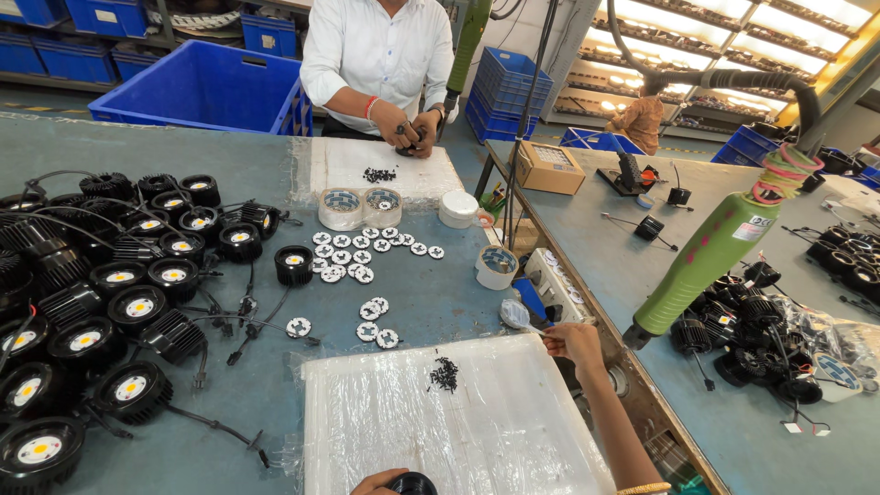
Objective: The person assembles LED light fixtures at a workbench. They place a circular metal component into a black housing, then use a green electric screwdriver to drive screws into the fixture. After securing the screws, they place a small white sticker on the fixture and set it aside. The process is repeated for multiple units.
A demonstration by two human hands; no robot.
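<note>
My right hand (576, 344) reaches to the table's right edge. Its fingertips pinch the end of a small whitish spoon-shaped piece (515, 315), next to a blue-handled tool (530, 299). My left hand (374, 482) shows only at the bottom edge, curled around a black round lamp housing (411, 484). Between the hands lies a white plastic-covered pad (513, 440) with a small heap of black screws (445, 374). Round white LED boards (374, 323) lie scattered on the table beyond the pad.
Many black heat-sink lamps (137, 307) with cables cover the left side. Tape rolls (341, 209) (497, 266) and a white jar (458, 209) stand mid-table. A green powered screwdriver (710, 257) hangs at the right. Across the table a person in a white shirt (380, 50) works with both hands beside a blue crate (197, 87).
</note>
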